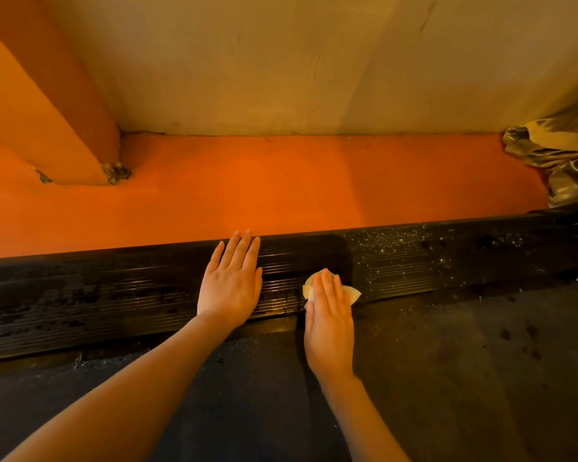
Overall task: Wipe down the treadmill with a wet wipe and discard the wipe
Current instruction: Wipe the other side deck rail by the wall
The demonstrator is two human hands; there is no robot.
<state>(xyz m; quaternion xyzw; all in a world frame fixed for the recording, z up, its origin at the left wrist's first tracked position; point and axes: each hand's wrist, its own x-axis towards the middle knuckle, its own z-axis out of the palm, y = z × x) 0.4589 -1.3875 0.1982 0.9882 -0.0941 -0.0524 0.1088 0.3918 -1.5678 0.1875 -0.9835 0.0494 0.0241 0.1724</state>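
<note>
A wet wipe (331,290) is pressed flat against the ribbed black side rail (114,295) of the treadmill by the right hand (329,325), whose fingers are held straight and close together on top of it. Only the crumpled pale edges of the wipe are seen, sticking out beyond the fingertips and to the right of them. The left hand (231,288) is laid palm down on the same rail, just to the left of the right hand, with its fingers straight and together and nothing held in it; its fingertips reach the far edge of the rail. To the left of the hands the rail is seen to be wet and glossy, with dark patches. To the right of the right hand the rail is covered with pale specks of dust. The dark walking belt (447,378) lies nearer than the hands, under both forearms. Beyond the fingertips an orange floor (281,188) is seen, bounded by a pale wall (314,61). An orange pillar (47,111) stands far to the left of the hands, and a crumpled shiny sheet (561,151) lies far to the right.
</note>
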